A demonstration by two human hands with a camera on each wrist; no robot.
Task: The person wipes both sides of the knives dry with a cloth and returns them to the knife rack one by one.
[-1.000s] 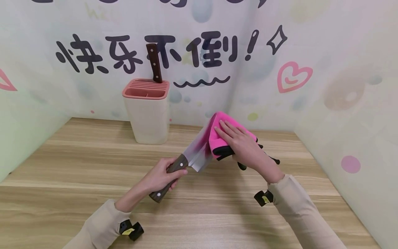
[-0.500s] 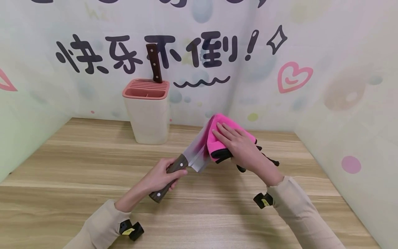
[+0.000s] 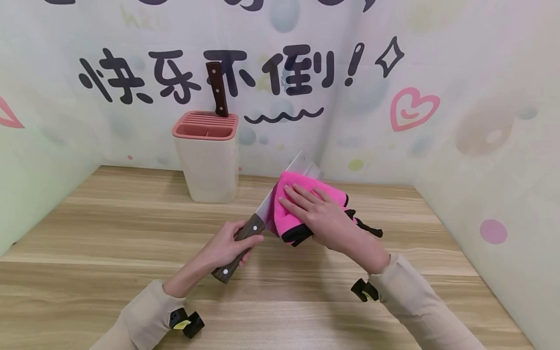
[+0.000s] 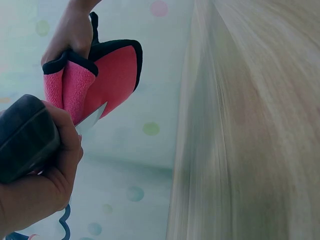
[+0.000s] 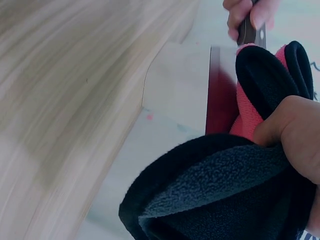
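My left hand (image 3: pixel 227 245) grips the dark riveted wooden handle of a cleaver (image 3: pixel 265 210), held above the table with its blade slanting up and away to the right. A folded pink towel (image 3: pixel 288 209) with black edging lies over the middle of the blade and hides much of it; the far end of the blade shows beyond. Fingers of my right hand (image 3: pixel 328 221) spread over the towel's upper face. In the right wrist view the thumb presses the towel (image 5: pixel 247 112) from the other side, so towel and blade are pinched together.
At the back left stands a white knife holder (image 3: pixel 207 170) with a slotted pink top. A dark-handled knife (image 3: pixel 217 90) is upright in one slot. The wood-grain table (image 3: pixel 109 233) meets printed cloth walls (image 3: pixel 350 121) at the back and sides.
My right hand and the towel have slid down the blade toward the handle, to the left and nearer me, uncovering the blade's far end. The left hand has stayed almost still.
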